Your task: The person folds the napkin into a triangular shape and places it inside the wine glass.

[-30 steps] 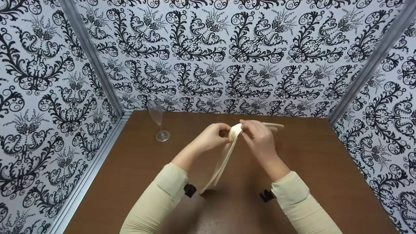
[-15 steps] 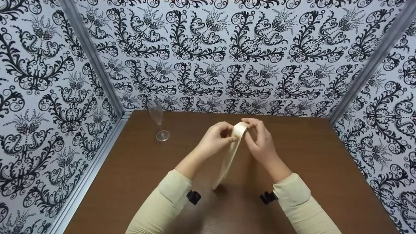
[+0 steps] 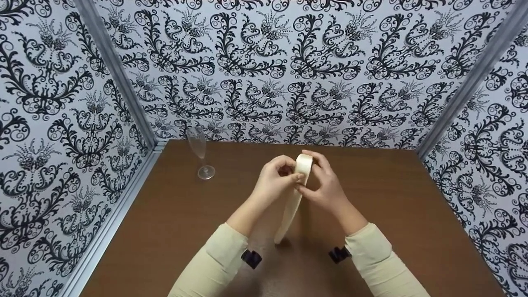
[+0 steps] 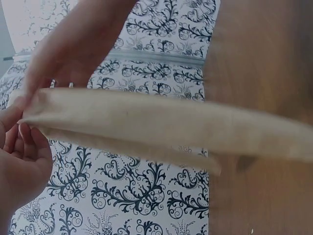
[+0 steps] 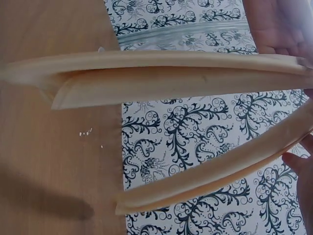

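A cream cloth napkin (image 3: 304, 165), folded into a long narrow strip, is held up above the table and bent over at its top. My left hand (image 3: 274, 179) pinches it near the bend between thumb and fingers. From the other side my right hand (image 3: 328, 189) grips it, with the thumb below and the fingers around the top. One long tail hangs down toward me in the head view. Two separate tails of the napkin (image 5: 195, 83) show in the right wrist view, their folded layers slightly parted. The left wrist view shows the napkin (image 4: 122, 115) stretching away from the fingers.
A clear champagne flute (image 3: 206, 172) stands upright on the brown table (image 3: 165, 231) at the back left. Patterned walls (image 3: 264, 99) close in the back and both sides, with grey metal posts at the corners.
The napkin's tail that stuck out to the right behind my right hand has dropped out of sight. My left hand has shifted slightly right, and my right fingers have spread around the bend.
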The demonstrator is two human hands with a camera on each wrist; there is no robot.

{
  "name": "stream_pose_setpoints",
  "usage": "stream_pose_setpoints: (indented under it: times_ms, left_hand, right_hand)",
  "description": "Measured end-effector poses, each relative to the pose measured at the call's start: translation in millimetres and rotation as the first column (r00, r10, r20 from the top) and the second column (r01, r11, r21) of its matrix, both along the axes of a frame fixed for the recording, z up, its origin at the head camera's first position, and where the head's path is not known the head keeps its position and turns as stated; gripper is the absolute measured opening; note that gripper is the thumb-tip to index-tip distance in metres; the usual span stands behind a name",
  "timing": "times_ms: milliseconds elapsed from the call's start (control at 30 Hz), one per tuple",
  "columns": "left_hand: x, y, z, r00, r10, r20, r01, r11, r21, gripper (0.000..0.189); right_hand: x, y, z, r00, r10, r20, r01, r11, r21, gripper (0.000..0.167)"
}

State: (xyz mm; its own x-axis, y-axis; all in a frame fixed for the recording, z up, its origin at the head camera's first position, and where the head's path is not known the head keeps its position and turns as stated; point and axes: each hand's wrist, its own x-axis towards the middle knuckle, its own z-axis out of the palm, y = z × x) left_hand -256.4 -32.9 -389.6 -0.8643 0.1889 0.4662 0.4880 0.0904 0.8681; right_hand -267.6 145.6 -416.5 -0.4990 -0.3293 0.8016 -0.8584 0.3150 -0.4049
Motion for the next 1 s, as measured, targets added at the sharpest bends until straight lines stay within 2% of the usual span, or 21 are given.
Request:
stream_pose_setpoints:
  times_ms: [167, 400, 533, 700, 900, 1000]
  left_hand:
    - [0.9, -1.1, -4.4, 0.998, -0.033, 0.048, 0.031, 0.998, 0.055, 0.024]
    - [19.8, -7.9, 11.8, 0.997, -0.082, 0.016, 0.081, 0.995, 0.051, 0.024]
    - [20.0, -6.4, 10.7, 0.992, -0.128, 0.013, 0.126, 0.987, 0.104, 0.018]
    - [17.3, -3.7, 5.3, 0.988, -0.152, 0.0, 0.15, 0.98, 0.127, 0.015]
    - [3.7, 4.5, -11.3, 0.985, -0.173, -0.01, 0.171, 0.965, 0.199, 0.017]
    - [4.8, 7.0, -9.5, 0.985, -0.173, -0.003, 0.168, 0.952, 0.258, 0.017]
  right_hand:
    - [-0.1, -0.9, -0.3, 1.0, 0.011, 0.002, -0.011, 0.999, 0.032, 0.043]
    - [3.6, -1.0, 3.4, 0.999, 0.021, 0.036, -0.023, 0.997, 0.073, 0.043]
    - [15.2, -5.0, 14.1, 0.998, 0.029, 0.052, -0.031, 0.998, 0.053, 0.04]
    - [30.1, -10.4, 32.1, 0.996, 0.055, 0.073, -0.059, 0.997, 0.047, 0.032]
    - [31.3, -9.6, 33.2, 0.985, 0.069, 0.158, -0.077, 0.996, 0.045, 0.039]
    - [31.5, -8.4, 29.8, 0.979, 0.054, 0.199, -0.069, 0.995, 0.071, 0.042]
